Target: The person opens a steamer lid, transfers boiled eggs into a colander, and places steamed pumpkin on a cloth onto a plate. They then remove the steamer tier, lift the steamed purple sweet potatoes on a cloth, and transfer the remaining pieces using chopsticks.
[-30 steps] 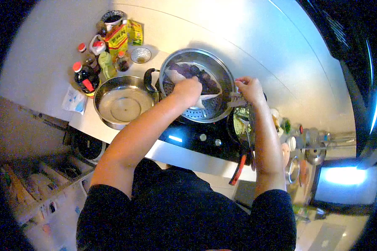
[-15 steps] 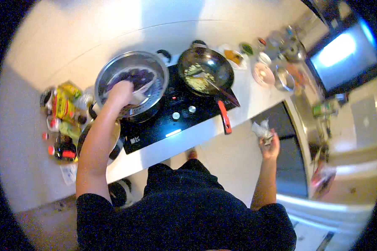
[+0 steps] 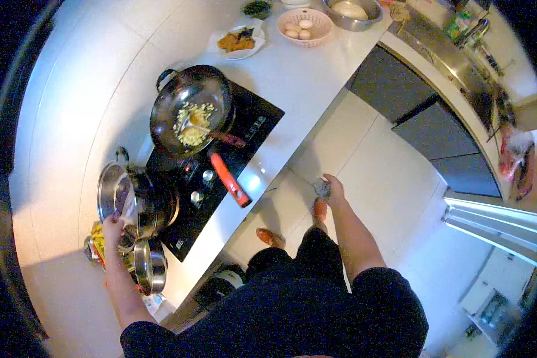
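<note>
My left hand (image 3: 113, 228) is at the near rim of the steamer pot (image 3: 118, 194), beside the dark purple food inside; its fingers look closed, and what they grip is too small to make out. Over the floor, away from the counter, my right hand (image 3: 334, 190) has its fingers wrapped round a crumpled greyish-white wad (image 3: 322, 188). A wok (image 3: 191, 113) with chopped pale food and a spatula stands on the black cooktop (image 3: 253, 119), its red handle (image 3: 228, 178) pointing over the counter's front edge.
A steel pan (image 3: 151, 267) stands beside the steamer, near bottles and packets. Farther along the counter (image 3: 304, 74) are a plate of brown food (image 3: 238, 43), a pink basket of eggs (image 3: 305, 27) and a metal bowl (image 3: 353, 13). A bag (image 3: 515, 154) hangs at the right.
The view has swung right, so the stove and steamer appear farther left. My right hand has left the steamer's side with the wad and is now over the floor. My left hand remains at the steamer.
</note>
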{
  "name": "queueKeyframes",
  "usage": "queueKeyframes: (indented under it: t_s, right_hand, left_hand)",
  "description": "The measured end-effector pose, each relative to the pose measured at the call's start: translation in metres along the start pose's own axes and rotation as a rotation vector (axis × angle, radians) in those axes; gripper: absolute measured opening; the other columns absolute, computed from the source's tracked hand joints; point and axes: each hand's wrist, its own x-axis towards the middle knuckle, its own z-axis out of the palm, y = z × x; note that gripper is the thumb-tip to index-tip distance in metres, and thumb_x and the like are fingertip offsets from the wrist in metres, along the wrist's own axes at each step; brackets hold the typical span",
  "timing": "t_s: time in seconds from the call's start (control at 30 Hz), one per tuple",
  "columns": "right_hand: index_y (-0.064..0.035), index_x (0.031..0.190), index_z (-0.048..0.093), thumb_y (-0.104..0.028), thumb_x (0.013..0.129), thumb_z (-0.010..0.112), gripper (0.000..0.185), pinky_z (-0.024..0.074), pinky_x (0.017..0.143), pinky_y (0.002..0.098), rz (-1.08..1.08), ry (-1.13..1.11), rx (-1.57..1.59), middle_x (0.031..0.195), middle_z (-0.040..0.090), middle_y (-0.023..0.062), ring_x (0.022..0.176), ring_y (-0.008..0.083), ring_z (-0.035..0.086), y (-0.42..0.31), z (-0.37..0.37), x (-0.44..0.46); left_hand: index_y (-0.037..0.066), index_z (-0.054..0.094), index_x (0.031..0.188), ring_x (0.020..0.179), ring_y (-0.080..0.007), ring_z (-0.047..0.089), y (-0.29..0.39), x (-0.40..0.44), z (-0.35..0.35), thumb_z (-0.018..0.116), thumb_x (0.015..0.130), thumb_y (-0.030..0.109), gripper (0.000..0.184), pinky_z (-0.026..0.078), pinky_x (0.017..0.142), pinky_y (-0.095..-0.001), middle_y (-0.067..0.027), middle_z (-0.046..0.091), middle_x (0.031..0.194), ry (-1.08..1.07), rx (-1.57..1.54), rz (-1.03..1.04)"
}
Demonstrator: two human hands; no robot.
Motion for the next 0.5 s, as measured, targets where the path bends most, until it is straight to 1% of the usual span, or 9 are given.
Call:
queueKeyframes:
  t_s: [0.03, 0.1, 0.13, 0.2, 0.27, 0.3, 0.37, 0.47, 0.5]
  right_hand:
    - [-0.0058, 0.094, 0.057, -0.018, 0.072, 0.060, 0.026, 0.0483, 0.059, 0.0342, -0.252, -0.084, -0.138, 0.085, 0.057, 0.0082, 0.067, 0.0221, 0.055, 0.001, 0.014, 0.006]
    - [-0.0057, 0.093, 0.059, -0.017, 0.072, 0.057, 0.024, 0.0469, 0.063, 0.0330, -0.267, -0.151, -0.272, 0.086, 0.058, 0.0077, 0.070, 0.0209, 0.055, -0.006, 0.053, 0.010]
    - [-0.0055, 0.092, 0.060, -0.017, 0.073, 0.055, 0.023, 0.0460, 0.066, 0.0325, -0.035, -0.134, -0.265, 0.087, 0.058, 0.0078, 0.073, 0.0202, 0.055, -0.013, 0.074, 0.010]
    - [-0.0035, 0.092, 0.060, -0.016, 0.075, 0.052, 0.023, 0.0441, 0.071, 0.0318, 0.056, -0.438, -0.241, 0.089, 0.059, 0.0080, 0.079, 0.0195, 0.053, 0.031, 0.085, 0.053]
    - [-0.0019, 0.094, 0.060, -0.016, 0.077, 0.051, 0.024, 0.0438, 0.073, 0.0343, 0.041, -0.455, -0.501, 0.091, 0.059, 0.0086, 0.081, 0.0208, 0.053, 0.113, 0.095, 0.080]
    - [-0.0009, 0.100, 0.058, -0.017, 0.079, 0.051, 0.027, 0.0441, 0.074, 0.0359, -0.138, -0.406, -0.682, 0.094, 0.059, 0.0086, 0.081, 0.0232, 0.055, 0.136, 0.100, 0.065]
    - [-0.0001, 0.105, 0.055, -0.017, 0.079, 0.051, 0.031, 0.0449, 0.075, 0.0359, -0.042, -0.438, -0.463, 0.094, 0.059, 0.0089, 0.081, 0.0232, 0.056, 0.153, 0.113, 0.043]
    - [0.0014, 0.108, 0.052, -0.018, 0.079, 0.052, 0.035, 0.0458, 0.074, 0.0342, 0.259, -0.487, 0.094, 0.095, 0.059, 0.0099, 0.083, 0.0221, 0.057, 0.095, 0.142, -0.033]
    - [0.0020, 0.106, 0.052, -0.017, 0.079, 0.052, 0.033, 0.0463, 0.073, 0.0338, 0.239, -0.494, 0.089, 0.095, 0.059, 0.0106, 0.082, 0.0218, 0.057, 0.112, 0.139, -0.017]
  left_hand:
    - [0.001, 0.051, 0.065, 0.045, -0.0179, 0.055, -0.030, 0.018, 0.009, 0.059, 0.067, 0.011, 0.012, 0.044, 0.043, -0.0312, -0.0098, 0.054, 0.056, 0.026, -0.007, -0.042]
    - [0.002, 0.050, 0.065, 0.042, -0.0169, 0.053, -0.010, 0.015, -0.002, 0.059, 0.066, 0.010, 0.012, 0.043, 0.041, -0.0303, -0.0091, 0.052, 0.054, -0.036, -0.085, -0.149]
    - [0.002, 0.050, 0.065, 0.041, -0.0164, 0.052, -0.002, 0.013, -0.007, 0.059, 0.066, 0.009, 0.012, 0.043, 0.040, -0.0299, -0.0088, 0.051, 0.053, -0.066, -0.127, -0.209]
    - [0.002, 0.049, 0.065, 0.042, -0.0164, 0.052, 0.004, 0.015, -0.009, 0.060, 0.066, 0.009, 0.013, 0.043, 0.040, -0.0298, -0.0080, 0.051, 0.053, -0.087, -0.030, -0.110]
    - [0.002, 0.049, 0.065, 0.042, -0.0161, 0.052, 0.003, 0.018, -0.016, 0.061, 0.066, 0.008, 0.014, 0.043, 0.040, -0.0299, -0.0072, 0.050, 0.052, -0.120, -0.033, -0.096]
    - [0.001, 0.049, 0.066, 0.043, -0.0158, 0.052, -0.002, 0.022, -0.016, 0.061, 0.066, 0.008, 0.014, 0.044, 0.040, -0.0301, -0.0068, 0.050, 0.052, -0.144, -0.083, -0.130]
    - [0.001, 0.049, 0.066, 0.043, -0.0153, 0.052, -0.012, 0.028, -0.017, 0.062, 0.066, 0.008, 0.014, 0.044, 0.040, -0.0303, -0.0059, 0.049, 0.052, -0.192, -0.197, -0.191]
    - [0.002, 0.050, 0.066, 0.044, -0.0156, 0.053, 0.021, 0.014, -0.021, 0.064, 0.065, 0.005, 0.014, 0.044, 0.039, -0.0299, -0.0058, 0.051, 0.054, -0.138, -0.039, -0.165]
    - [0.002, 0.050, 0.066, 0.044, -0.0156, 0.053, 0.030, 0.014, -0.023, 0.064, 0.065, 0.005, 0.014, 0.044, 0.038, -0.0297, -0.0057, 0.052, 0.055, -0.138, 0.026, -0.164]
